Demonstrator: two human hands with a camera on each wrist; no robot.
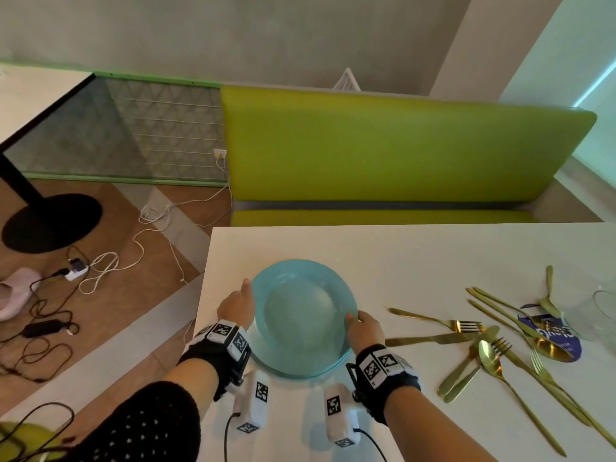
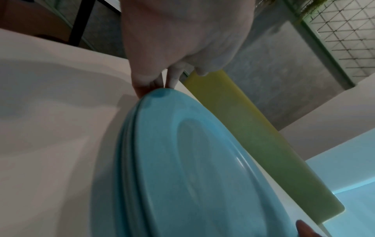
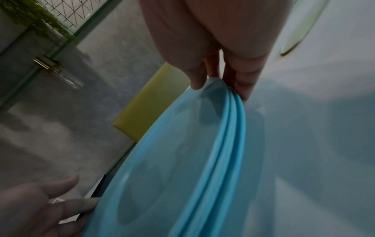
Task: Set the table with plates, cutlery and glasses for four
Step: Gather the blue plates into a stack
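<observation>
A stack of light blue plates (image 1: 300,321) lies on the white table (image 1: 400,258) near its left edge. My right hand (image 1: 363,328) pinches the stack's right rim; the right wrist view shows the thumb on top and the fingers (image 3: 241,89) under the layered rims (image 3: 229,128). My left hand (image 1: 236,305) is at the left rim with its fingers (image 3: 67,202) held straight, touching the edge of the plates (image 2: 192,168). Gold forks, knives and spoons (image 1: 493,348) lie in a loose heap to the right. A clear glass (image 1: 596,315) stands at the far right.
A blue paper wrapper (image 1: 553,331) lies under some of the cutlery. A green bench (image 1: 400,145) runs behind the table. Left of the table the floor carries tangled cables (image 1: 100,268), a power strip and a black table base (image 1: 50,221).
</observation>
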